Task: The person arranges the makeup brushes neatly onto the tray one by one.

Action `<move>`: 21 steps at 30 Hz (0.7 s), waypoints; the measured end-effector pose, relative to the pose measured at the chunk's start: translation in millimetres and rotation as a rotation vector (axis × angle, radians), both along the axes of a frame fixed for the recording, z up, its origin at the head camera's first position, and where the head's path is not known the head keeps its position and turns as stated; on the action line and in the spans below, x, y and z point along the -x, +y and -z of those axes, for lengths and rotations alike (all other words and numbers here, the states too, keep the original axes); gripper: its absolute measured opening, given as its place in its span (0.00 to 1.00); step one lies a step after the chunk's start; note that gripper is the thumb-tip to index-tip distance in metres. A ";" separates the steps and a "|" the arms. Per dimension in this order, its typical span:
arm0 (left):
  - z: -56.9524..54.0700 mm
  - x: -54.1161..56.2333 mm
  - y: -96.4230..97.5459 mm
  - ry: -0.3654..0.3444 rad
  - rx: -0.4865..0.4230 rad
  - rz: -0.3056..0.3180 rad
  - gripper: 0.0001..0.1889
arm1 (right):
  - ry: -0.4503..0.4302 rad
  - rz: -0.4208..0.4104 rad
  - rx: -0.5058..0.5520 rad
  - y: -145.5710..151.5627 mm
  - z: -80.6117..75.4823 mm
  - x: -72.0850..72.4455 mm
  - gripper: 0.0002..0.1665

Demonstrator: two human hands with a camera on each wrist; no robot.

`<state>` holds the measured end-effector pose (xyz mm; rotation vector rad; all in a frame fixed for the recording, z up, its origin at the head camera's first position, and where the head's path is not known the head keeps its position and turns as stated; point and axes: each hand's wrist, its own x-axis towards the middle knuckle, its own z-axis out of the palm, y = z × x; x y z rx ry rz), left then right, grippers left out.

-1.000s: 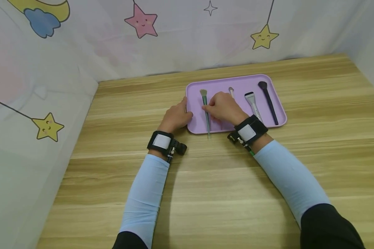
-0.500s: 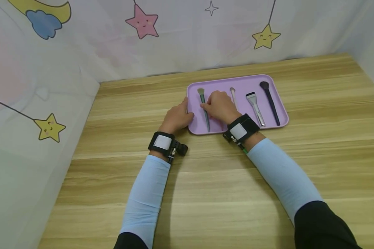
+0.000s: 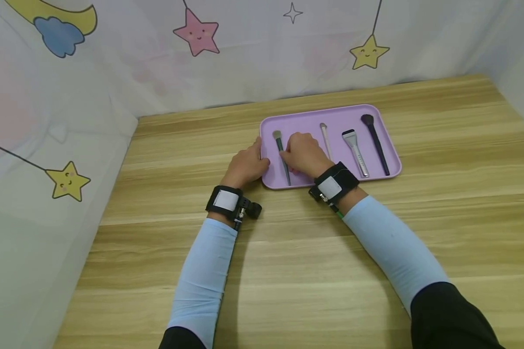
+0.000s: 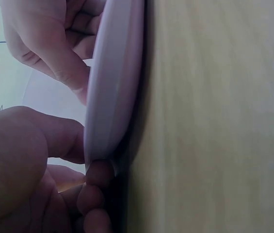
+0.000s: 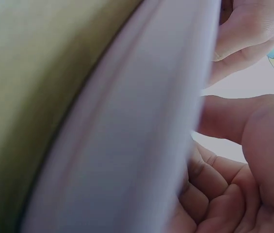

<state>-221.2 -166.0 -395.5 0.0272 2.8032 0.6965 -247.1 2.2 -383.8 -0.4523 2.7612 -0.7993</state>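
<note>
A lilac tray [image 3: 303, 180] lies on the wooden table, its left edge gripped by my left hand [image 3: 246, 165], thumb over the rim and fingers outside. In the left wrist view that thumb [image 4: 64, 138] bends over the tray wall. My right hand [image 3: 305, 152] is over the tray's left part, fingers curled, thumb and index at the handle of a green makeup brush [image 3: 286, 167]. This brush lies along the tray's left side with bristles to the back. In the right wrist view the tray wall [image 5: 127, 131] hides the brush and the fingertips.
To the right in the tray lie a slim white makeup brush [image 3: 325, 134], a flat-topped silver-handled brush [image 3: 357, 154] and a black brush [image 3: 377, 144]. A white fabric backdrop [image 3: 253, 63] with printed stars stands behind and left of the table [image 3: 310, 271].
The right hand has moved slightly left and lowered the green makeup brush; its handle end, first over the front rim, is now inside the tray. The left hand stays on the tray.
</note>
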 end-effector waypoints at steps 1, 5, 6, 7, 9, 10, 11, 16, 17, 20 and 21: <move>0.1 0.3 -0.2 0.002 -0.001 0.001 0.39 | 0.002 0.002 0.002 0.4 0.2 0.0 0.21; -0.2 1.3 -0.6 0.005 -0.002 0.004 0.39 | 0.007 0.004 0.014 3.1 1.5 0.5 0.20; -0.3 1.4 -0.5 0.005 -0.003 0.006 0.39 | 0.006 0.005 0.018 3.9 1.6 0.5 0.20; -0.6 1.5 -0.3 0.004 -0.002 0.007 0.39 | 0.005 0.004 0.022 4.7 1.5 0.3 0.20; -0.8 1.5 0.1 0.003 0.000 0.009 0.39 | 0.007 0.004 0.028 5.8 1.4 -0.1 0.19; -0.8 1.8 0.2 0.003 0.002 0.011 0.39 | 0.004 0.004 0.032 6.3 1.2 -0.3 0.19; -0.7 1.8 -0.1 0.003 0.003 0.012 0.39 | 0.004 0.004 0.034 6.3 0.8 -0.7 0.19; 0.8 3.9 -4.9 -0.012 -0.024 0.006 0.39 | 0.055 -0.011 0.035 8.8 -4.6 -3.9 0.17; 0.6 4.1 -6.8 -0.022 -0.039 0.000 0.39 | 0.077 -0.014 0.034 10.2 -6.9 -4.7 0.17; -3.9 2.1 -12.6 -0.040 -0.052 -0.030 0.39 | 0.151 -0.018 0.049 19.0 -17.2 -8.5 0.19; -7.1 0.6 -14.0 -0.031 -0.039 -0.045 0.39 | 0.178 -0.014 0.057 23.7 -21.2 -10.1 0.21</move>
